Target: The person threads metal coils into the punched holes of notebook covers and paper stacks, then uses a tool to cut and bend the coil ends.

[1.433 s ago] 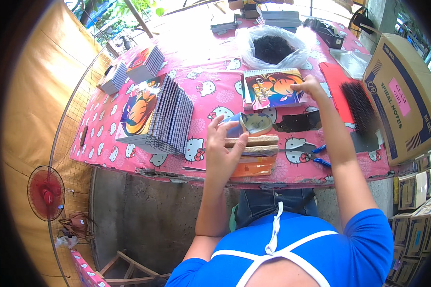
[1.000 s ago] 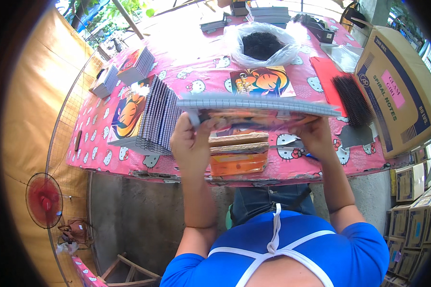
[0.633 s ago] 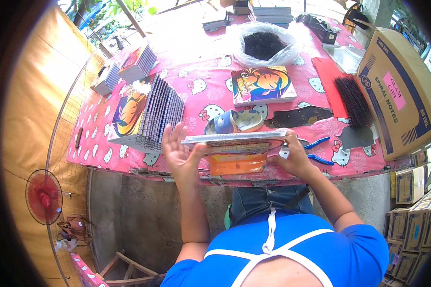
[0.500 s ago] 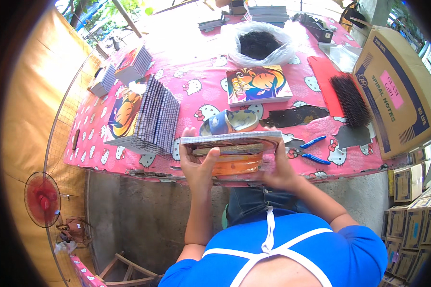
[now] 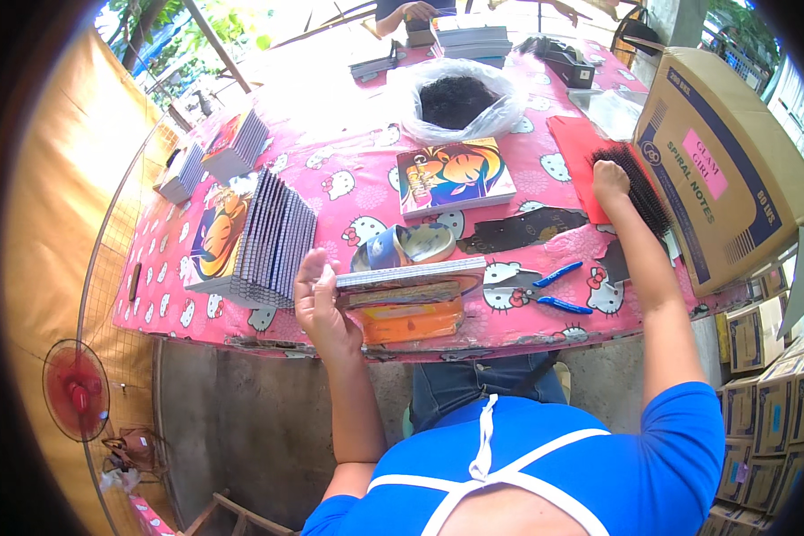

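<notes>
Right hand (image 5: 611, 182) has moved from notebook (image 5: 411, 273) to black coils (image 5: 645, 195).

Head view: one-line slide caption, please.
The left hand at one end of a notebook, the right hand at black coils near a cardboard box.

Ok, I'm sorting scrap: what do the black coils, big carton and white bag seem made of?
Black coils: plastic or coated wire, sheen unclear; thin loops fit both.
Carton: likely matte cardboard; brown, flat panels.
Bag: probably glossy thin plastic; translucent, crinkled.
</notes>
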Demonstrator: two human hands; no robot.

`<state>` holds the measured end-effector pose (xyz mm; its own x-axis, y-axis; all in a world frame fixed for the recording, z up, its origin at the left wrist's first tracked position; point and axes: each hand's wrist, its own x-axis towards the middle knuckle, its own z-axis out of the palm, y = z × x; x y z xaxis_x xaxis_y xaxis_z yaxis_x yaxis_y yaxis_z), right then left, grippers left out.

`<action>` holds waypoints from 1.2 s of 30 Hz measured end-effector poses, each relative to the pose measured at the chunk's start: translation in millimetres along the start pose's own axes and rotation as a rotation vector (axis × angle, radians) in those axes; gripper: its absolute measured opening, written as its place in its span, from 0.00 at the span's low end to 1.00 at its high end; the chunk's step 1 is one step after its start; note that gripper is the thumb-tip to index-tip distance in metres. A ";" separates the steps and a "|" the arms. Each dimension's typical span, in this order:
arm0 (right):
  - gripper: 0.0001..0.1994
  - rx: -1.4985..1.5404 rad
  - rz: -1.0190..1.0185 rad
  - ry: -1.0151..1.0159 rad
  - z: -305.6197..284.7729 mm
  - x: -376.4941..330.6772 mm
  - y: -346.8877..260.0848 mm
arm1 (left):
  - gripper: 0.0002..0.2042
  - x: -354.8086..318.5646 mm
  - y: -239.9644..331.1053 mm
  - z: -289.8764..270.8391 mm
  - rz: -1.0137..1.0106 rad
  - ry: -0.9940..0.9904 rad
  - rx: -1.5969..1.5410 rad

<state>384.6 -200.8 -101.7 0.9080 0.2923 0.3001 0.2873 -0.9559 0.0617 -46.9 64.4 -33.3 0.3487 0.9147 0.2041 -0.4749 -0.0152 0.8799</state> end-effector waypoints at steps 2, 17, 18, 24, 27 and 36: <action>0.09 -0.048 -0.103 -0.114 -19.0 -1.2 -9.8 | 0.24 -12.5 7.0 13.1 0.164 0.145 0.180; 0.11 1.241 -0.695 -0.170 -147.1 -149.3 -77.1 | 0.16 -43.5 12.8 70.0 0.682 -0.638 0.944; 0.12 1.285 -0.759 -0.152 -162.8 -167.3 -82.9 | 0.14 -43.9 13.4 67.7 0.661 -0.635 0.907; 0.13 1.324 -0.724 -0.066 -176.3 -189.4 -95.2 | 0.09 -43.3 15.2 70.7 0.720 -0.612 0.831; 0.13 1.291 -0.750 -0.141 -175.3 -180.9 -93.1 | 0.09 -45.9 13.4 68.8 0.715 -0.598 0.826; 0.12 1.243 -0.871 -0.424 -187.4 -164.3 -91.3 | 0.10 -47.2 13.3 72.0 0.721 -0.571 0.841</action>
<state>152.1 -167.2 21.8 0.2918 0.9085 0.2993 0.6137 0.0622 -0.7871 -11.5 -8.0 -0.4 0.6249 0.2873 0.7259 -0.1133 -0.8866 0.4484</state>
